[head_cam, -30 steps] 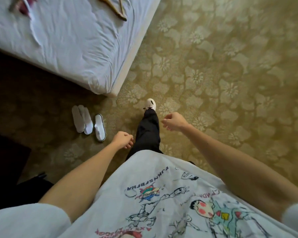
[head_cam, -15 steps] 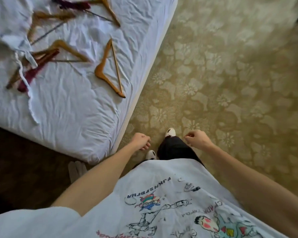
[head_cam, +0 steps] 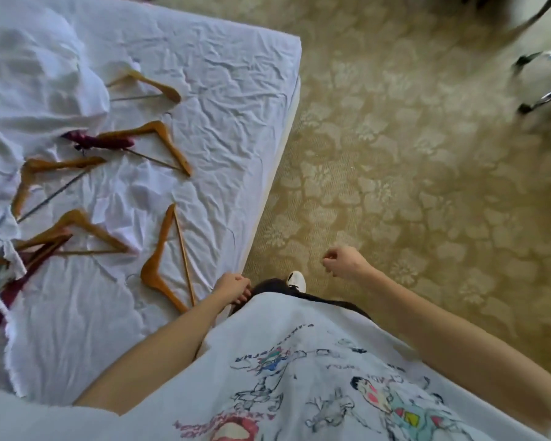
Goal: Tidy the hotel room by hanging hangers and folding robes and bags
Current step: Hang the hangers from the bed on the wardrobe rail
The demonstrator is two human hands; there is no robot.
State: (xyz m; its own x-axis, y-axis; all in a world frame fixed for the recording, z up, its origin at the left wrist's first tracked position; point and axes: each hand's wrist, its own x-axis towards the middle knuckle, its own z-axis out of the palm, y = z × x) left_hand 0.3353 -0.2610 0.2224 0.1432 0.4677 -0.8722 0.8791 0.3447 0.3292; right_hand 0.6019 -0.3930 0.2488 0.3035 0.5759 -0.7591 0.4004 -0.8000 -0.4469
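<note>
Several wooden hangers lie scattered on the white bed (head_cam: 236, 90). The nearest hanger (head_cam: 164, 262) lies by the bed's right edge, just left of my left hand (head_cam: 233, 286). Others lie further left and back: one (head_cam: 77, 230), one (head_cam: 159, 138) with a dark red padded hanger (head_cam: 102, 142) across it, and one (head_cam: 147, 84) near a white robe (head_cam: 35, 74) bunched at the back left. My left hand hovers at the bed's edge, fingers loosely curled, holding nothing. My right hand (head_cam: 344, 261) hangs over the carpet, loosely curled and empty.
A patterned gold carpet (head_cam: 411, 170) covers the floor to the right of the bed. Chrome chair legs (head_cam: 544, 81) show at the top right. My white shoe (head_cam: 296, 280) stands on the carpet beside the bed. A white strip of cloth (head_cam: 7, 265) trails along the bed's left side.
I have walked up along the bed's side; the view has swung so the hangers and robe now fill the left. Both hands stayed loosely curled and empty.
</note>
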